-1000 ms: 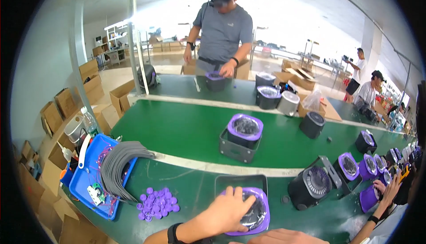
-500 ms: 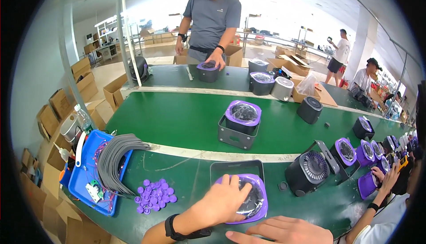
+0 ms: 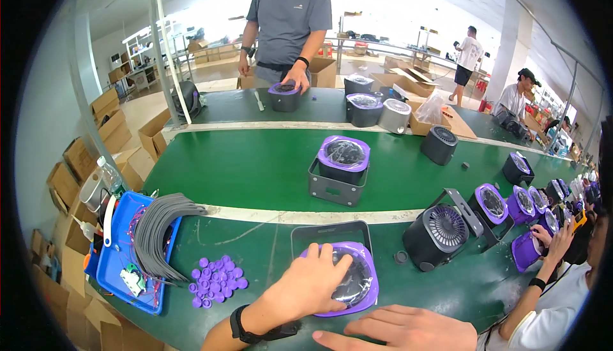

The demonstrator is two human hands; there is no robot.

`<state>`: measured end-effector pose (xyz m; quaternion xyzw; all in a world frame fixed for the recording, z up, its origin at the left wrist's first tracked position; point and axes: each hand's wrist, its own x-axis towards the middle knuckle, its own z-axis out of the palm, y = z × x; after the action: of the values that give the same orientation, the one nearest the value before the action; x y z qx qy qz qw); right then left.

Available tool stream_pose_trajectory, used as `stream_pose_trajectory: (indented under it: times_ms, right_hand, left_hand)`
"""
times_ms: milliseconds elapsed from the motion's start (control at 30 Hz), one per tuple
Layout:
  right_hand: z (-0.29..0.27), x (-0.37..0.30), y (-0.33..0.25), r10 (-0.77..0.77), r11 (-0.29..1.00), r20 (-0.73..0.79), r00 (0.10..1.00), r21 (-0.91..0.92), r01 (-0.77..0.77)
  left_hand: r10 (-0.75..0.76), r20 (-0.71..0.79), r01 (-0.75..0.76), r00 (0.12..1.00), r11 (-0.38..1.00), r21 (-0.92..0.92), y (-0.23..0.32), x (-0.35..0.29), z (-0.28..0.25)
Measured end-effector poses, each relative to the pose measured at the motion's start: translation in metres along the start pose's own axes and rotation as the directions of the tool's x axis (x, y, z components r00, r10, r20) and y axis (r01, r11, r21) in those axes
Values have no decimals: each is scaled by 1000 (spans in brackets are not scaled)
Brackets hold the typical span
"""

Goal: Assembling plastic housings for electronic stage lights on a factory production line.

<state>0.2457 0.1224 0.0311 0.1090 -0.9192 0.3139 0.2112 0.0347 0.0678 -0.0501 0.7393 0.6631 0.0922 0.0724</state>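
Observation:
Just in front of me lies a fan (image 3: 363, 281) with a purple rim, its face covered in clear plastic film. My left hand (image 3: 313, 282), with a black band on the wrist, rests over its left side, fingers curled across the face and thumb by the lower edge. Behind the fan stands a grey U-shaped bracket (image 3: 332, 226); whether they are joined is hidden. My right hand (image 3: 415, 328) is nearest the fan's lower right side, fingers stretched out and holding nothing. Left of the fan, several small purple caps (image 3: 217, 281) lie in a pile.
A blue tray (image 3: 102, 281) with wires and curved grey strips (image 3: 153, 236) sits at the left. To the right stand a dark fan (image 3: 440, 233) and a small round dark piece (image 3: 400, 257). Another filmed fan (image 3: 345, 154) is on the green belt (image 3: 249, 172). Co-workers stand opposite and at right.
The whole view has shifted slightly, so things sit a little further left. My left hand stays on the fan, and my right hand remains stretched out beside it.

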Motion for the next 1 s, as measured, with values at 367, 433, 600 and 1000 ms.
stream_pose_trajectory:
  times_ms: [367,433,600,1000]
  right_hand:
    - [-16,11,-11,152,984,235,960,-124,-126]
    - [-19,11,-13,162,983,263,951,-130,-132]
    - [-19,11,-13,155,983,262,952,-138,-122]
    - [-20,12,-15,170,980,263,950,-145,-135]
  left_hand:
    - [2,-12,-2,1000,1000,-10,0,2,2]
    - [-1,-18,1,1000,1000,-9,0,1,1]
    - [-19,-24,19,1000,1000,-2,0,0,2]
    - [6,-53,-7,999,1000,-18,-1,0,4]
